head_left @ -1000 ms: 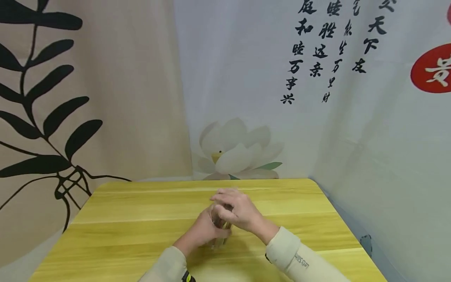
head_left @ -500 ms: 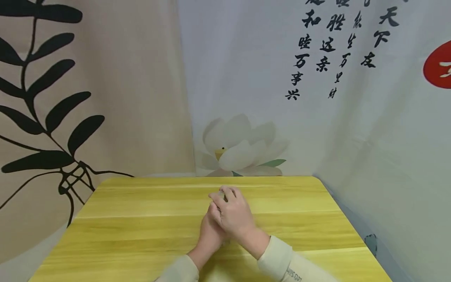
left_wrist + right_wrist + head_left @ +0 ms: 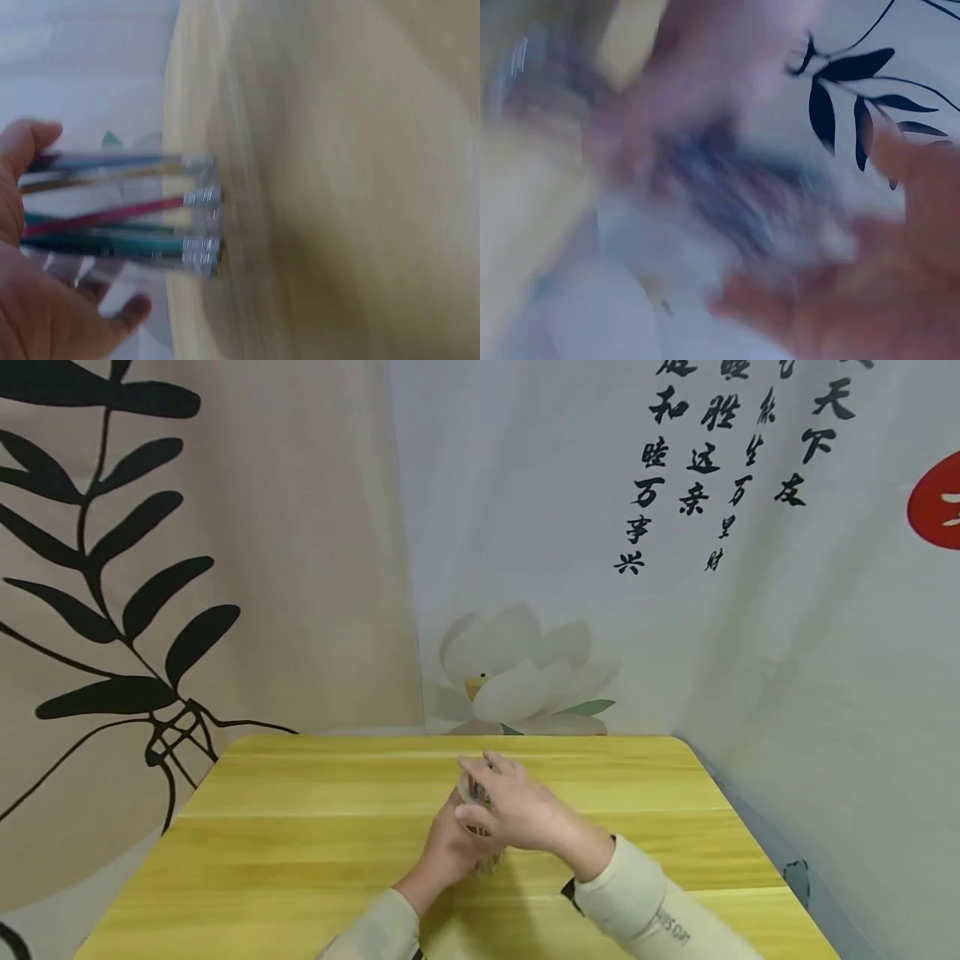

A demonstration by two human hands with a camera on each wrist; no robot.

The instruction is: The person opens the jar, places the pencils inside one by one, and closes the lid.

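Centrally, on the yellow wooden table: one clear container, transparent walls, standing on the tabletop about midway between the left and right edges. Contents: several pens or pencils, with red, green, blue and yellowish barrels and silvery bands near one end, lying packed side by side.

Left hand: wrapped round the container's lower part from the near side, thumb and fingers curled against the clear wall, grasping it.

Right hand: laid over the container's top, fingers bent down around the upper rim; it appears to grip there, though the right wrist view is too blurred to confirm.

Sleeves: pale, both forearms entering from the near edge.

Backdrop: beige cloth with black leaf print on the left; grey cloth with lotus flower and black calligraphy behind.
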